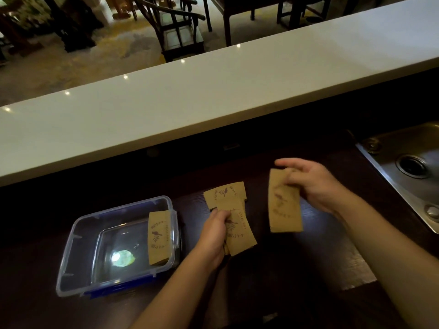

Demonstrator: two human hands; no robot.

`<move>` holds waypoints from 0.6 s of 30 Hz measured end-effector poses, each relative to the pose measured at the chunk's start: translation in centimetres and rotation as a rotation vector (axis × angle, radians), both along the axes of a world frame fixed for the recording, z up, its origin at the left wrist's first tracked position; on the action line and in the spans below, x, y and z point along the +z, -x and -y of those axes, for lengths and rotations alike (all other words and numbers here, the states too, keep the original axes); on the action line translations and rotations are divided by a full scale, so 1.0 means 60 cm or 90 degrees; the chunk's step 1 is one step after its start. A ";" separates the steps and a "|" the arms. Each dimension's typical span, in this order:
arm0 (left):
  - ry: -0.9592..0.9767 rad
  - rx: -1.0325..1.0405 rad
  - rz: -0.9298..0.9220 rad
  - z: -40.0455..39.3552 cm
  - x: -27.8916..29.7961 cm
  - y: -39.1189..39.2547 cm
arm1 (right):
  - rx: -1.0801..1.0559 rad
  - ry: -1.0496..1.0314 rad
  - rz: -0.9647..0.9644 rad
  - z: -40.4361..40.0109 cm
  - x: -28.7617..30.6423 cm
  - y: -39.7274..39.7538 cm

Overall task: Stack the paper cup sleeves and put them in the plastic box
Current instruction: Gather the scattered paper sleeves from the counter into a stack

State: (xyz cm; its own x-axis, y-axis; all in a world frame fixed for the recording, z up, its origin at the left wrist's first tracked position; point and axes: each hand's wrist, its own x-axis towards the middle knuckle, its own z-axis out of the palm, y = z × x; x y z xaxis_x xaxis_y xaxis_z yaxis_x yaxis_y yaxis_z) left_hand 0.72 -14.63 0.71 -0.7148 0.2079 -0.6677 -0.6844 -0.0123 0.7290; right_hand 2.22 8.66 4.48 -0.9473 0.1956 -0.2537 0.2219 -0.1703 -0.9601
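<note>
Here the right hand (313, 184) pinches one brown sleeve (283, 203) at its top end, long side pointing toward the person, and it sits just to the right of the small fanned bunch of sleeves (237, 224) that the left hand (213, 233) squeezes tight, so I think it has to go left onto that bunch. The clear plastic box (71, 245) is on the dark desk (297, 269) left of both hands, nearer the left hand, with one sleeve in the box (158, 236) leaning on its right wall. I count one box, one sleeve in each of those two places, and a few in the bunch, but I cannot tell how many.
</note>
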 end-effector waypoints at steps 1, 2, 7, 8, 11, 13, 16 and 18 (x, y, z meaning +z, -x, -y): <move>-0.008 -0.009 0.013 -0.005 -0.001 -0.002 | 0.045 -0.018 0.009 0.021 0.003 -0.008; -0.019 -0.018 0.027 -0.009 -0.002 -0.004 | 0.071 -0.040 0.022 0.042 0.003 -0.015; -0.046 -0.084 0.039 -0.010 -0.010 -0.009 | 0.069 -0.215 0.057 0.111 -0.039 -0.024; -0.045 -0.096 0.040 -0.008 -0.012 -0.009 | 0.062 -0.266 0.055 0.120 -0.050 -0.026; -0.037 -0.133 0.018 0.002 -0.015 -0.011 | 0.055 -0.336 0.071 0.140 -0.080 -0.028; -0.068 -0.161 -0.007 0.007 -0.013 -0.011 | 0.085 -0.220 0.134 0.144 -0.085 -0.028; -0.024 -0.243 -0.072 0.013 -0.004 -0.007 | 0.118 -0.056 0.155 0.142 -0.090 -0.027; 0.153 -0.311 -0.171 0.017 0.001 0.000 | 0.090 -0.065 0.152 0.143 -0.093 -0.025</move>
State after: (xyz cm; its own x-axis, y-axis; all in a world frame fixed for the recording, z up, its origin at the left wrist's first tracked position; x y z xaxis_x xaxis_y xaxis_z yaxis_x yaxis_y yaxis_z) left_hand 0.73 -15.68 0.74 -0.7247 0.4206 -0.5459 -0.3611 0.4428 0.8206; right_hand 3.69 0.09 -1.08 -0.8826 0.1018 -0.4590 0.4589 -0.0259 -0.8881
